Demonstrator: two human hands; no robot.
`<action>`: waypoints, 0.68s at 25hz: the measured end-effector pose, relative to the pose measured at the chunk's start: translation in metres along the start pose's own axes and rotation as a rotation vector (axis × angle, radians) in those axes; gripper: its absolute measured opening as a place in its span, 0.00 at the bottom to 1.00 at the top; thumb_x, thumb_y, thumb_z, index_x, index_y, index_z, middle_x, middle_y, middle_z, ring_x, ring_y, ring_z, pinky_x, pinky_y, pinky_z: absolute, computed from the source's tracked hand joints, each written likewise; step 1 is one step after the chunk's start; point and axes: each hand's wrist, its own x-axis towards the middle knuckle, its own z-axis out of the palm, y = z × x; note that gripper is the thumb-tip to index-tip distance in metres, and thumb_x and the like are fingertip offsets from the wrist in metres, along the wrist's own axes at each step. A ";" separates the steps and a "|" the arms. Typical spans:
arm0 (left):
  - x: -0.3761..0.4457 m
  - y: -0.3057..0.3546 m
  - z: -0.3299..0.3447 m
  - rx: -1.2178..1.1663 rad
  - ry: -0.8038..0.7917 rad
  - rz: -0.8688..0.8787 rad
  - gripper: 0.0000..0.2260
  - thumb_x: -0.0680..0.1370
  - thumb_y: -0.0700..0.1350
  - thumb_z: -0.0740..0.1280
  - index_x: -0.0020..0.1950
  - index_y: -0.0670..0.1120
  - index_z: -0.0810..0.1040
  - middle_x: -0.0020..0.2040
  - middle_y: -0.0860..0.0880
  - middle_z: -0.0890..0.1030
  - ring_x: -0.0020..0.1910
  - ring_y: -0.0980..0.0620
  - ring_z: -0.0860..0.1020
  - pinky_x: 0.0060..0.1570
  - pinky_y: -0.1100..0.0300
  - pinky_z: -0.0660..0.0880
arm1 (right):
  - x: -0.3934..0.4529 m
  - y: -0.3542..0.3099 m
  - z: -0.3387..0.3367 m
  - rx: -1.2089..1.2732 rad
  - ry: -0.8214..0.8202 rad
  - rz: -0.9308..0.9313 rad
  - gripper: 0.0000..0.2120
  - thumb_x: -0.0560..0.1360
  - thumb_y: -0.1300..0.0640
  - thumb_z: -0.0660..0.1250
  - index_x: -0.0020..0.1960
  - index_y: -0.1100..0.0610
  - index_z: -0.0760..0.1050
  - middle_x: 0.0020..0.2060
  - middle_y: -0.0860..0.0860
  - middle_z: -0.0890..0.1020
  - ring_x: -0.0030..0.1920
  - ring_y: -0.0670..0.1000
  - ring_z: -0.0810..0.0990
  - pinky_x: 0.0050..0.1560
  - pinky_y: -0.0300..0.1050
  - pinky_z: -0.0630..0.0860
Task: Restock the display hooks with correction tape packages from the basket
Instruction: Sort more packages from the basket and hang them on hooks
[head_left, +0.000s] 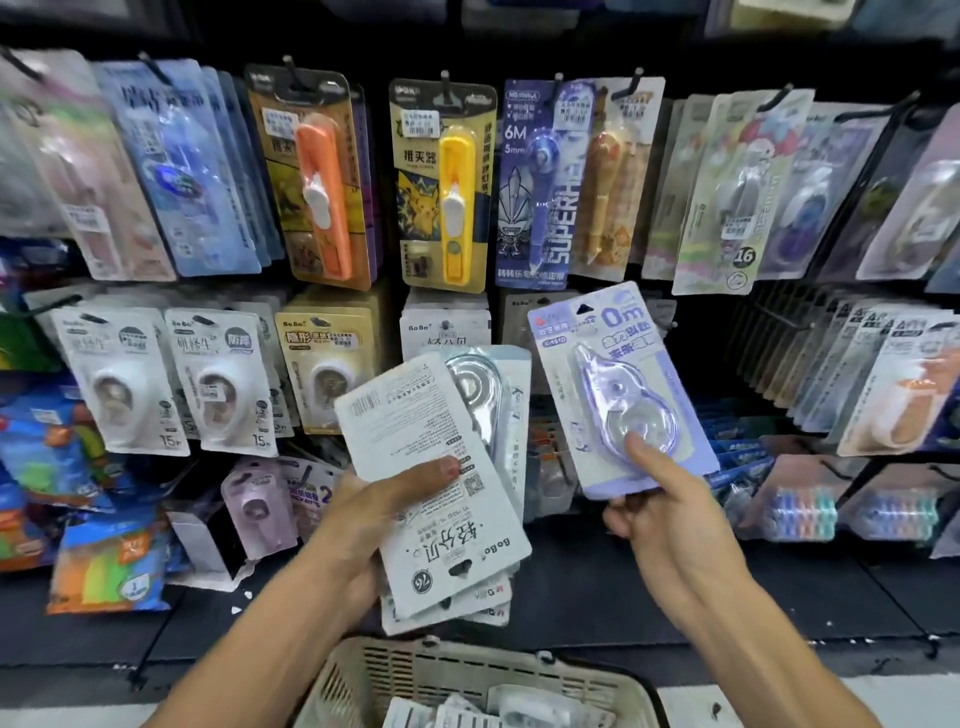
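Several rows of carded stationery hang from dark display hooks (774, 317) across a black pegboard wall (696, 332), with a dark shelf (571, 597) beneath. A beige slatted basket (374, 670) at the bottom edge holds more packages. The left hand (363, 514) grips a fanned stack of white correction tape packages (436, 467), backs showing, thumb across the top card. The right hand (660, 509) pinches a lilac correction tape package (618, 384), upright, by its lower edge.
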 end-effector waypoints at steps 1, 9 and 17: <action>0.002 0.008 0.000 0.009 -0.013 0.019 0.25 0.60 0.34 0.80 0.57 0.40 0.83 0.51 0.37 0.87 0.43 0.39 0.87 0.35 0.49 0.83 | 0.003 -0.005 -0.001 -0.024 -0.013 0.035 0.27 0.66 0.52 0.75 0.63 0.57 0.77 0.45 0.56 0.83 0.31 0.50 0.77 0.26 0.41 0.70; 0.009 0.006 0.007 -0.085 -0.010 -0.016 0.22 0.58 0.38 0.77 0.52 0.43 0.85 0.47 0.40 0.88 0.39 0.43 0.87 0.31 0.50 0.82 | 0.007 -0.017 -0.023 0.185 0.026 0.137 0.14 0.69 0.56 0.72 0.54 0.54 0.82 0.52 0.58 0.86 0.44 0.58 0.87 0.36 0.49 0.83; 0.024 -0.015 0.031 -0.062 -0.071 -0.075 0.16 0.57 0.40 0.78 0.44 0.46 0.88 0.48 0.40 0.88 0.40 0.43 0.87 0.33 0.50 0.83 | 0.014 -0.061 -0.090 0.251 0.428 -0.080 0.11 0.79 0.58 0.68 0.62 0.54 0.78 0.47 0.51 0.88 0.41 0.51 0.88 0.37 0.41 0.83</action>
